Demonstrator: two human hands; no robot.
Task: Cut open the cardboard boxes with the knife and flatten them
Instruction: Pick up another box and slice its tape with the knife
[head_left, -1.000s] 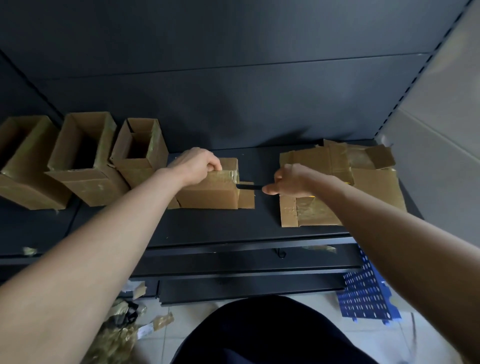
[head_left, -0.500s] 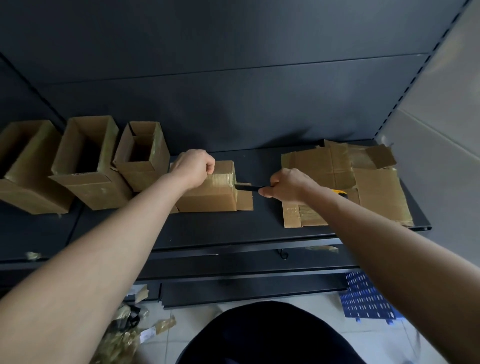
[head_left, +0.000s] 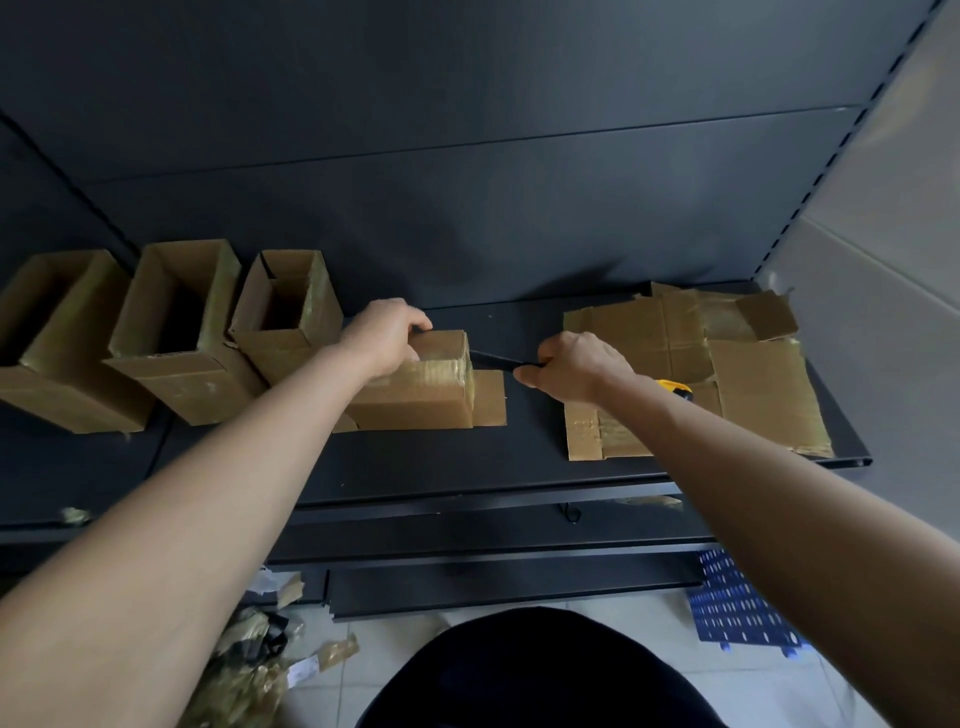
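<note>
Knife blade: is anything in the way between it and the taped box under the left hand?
Nothing visible. The right hand holds the knife, with the blade tip at the right end of the box. The left hand grips the top of the box. The flap lies flat, not in the blade's way.

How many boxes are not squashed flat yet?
4: three open boxes in a row at the left of the shelf, one taped box in the middle under the left hand. More may hide offscreen left.

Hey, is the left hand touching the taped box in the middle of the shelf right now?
Touching. The head view shows the left hand gripping the taped box, with its fingers curled over the box's far top edge and no gap between them.
</note>
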